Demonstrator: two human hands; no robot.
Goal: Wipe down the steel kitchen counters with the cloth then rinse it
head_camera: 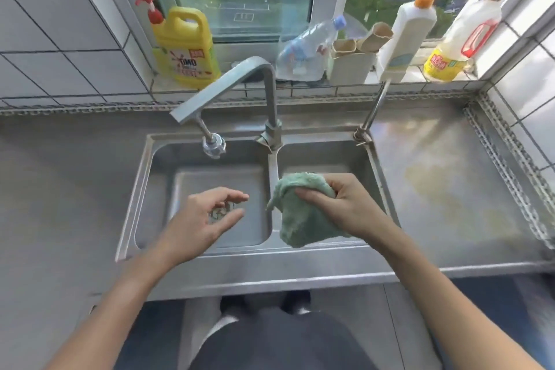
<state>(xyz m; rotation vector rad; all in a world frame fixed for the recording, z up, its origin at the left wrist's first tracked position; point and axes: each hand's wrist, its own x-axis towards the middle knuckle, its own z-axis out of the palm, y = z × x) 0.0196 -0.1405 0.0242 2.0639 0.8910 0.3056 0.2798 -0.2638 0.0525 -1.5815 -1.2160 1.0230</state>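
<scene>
Cloth point(300, 216) is hanging bunched from my right hand point(345, 207), whose fingers are pinching its top over the right basin, just right of the sink's divider point(272, 168). My left hand point(204, 219) is hovering spread and empty over the left basin. The faucet spout point(213, 146) is sitting far and left of the cloth, over the left basin, so I judge rinsing calls for carrying it leftward and away from me.

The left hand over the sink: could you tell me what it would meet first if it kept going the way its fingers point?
Probably the green cloth bunched in the right hand: the left hand points right across the sink divider, though relative height is unclear.
</scene>
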